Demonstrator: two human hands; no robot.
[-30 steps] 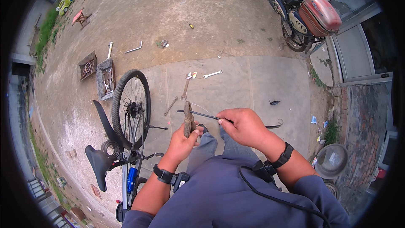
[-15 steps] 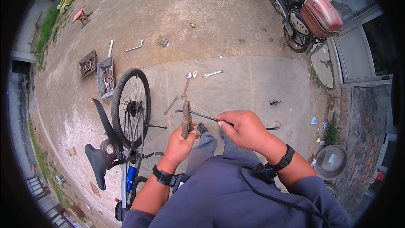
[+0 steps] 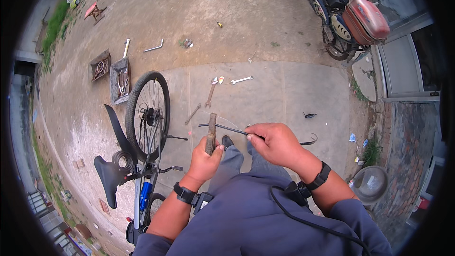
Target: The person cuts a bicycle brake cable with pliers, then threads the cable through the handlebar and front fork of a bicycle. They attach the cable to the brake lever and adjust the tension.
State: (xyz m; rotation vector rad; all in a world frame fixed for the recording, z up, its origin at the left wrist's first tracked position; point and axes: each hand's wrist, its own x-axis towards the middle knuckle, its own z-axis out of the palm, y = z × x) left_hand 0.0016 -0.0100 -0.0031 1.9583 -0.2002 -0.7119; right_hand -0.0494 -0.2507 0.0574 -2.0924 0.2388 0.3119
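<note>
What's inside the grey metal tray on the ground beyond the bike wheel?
The grey tray holds a few loose metal tools, too small to identify. A white pipe sticks out past its far end. The tray's floor beneath them is hidden.

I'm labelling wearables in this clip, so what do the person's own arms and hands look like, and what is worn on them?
Both forearms are bare, coming out of grey-blue sleeves pushed up toward the elbows. The left hand and right hand wear no gloves. Each wrist carries a black strap: the left wrist band with a small black box, the right wrist band with a black unit trailing a black cable across the clothing.

small blue wrapper perhaps [image 3: 352, 137], right wall
</note>
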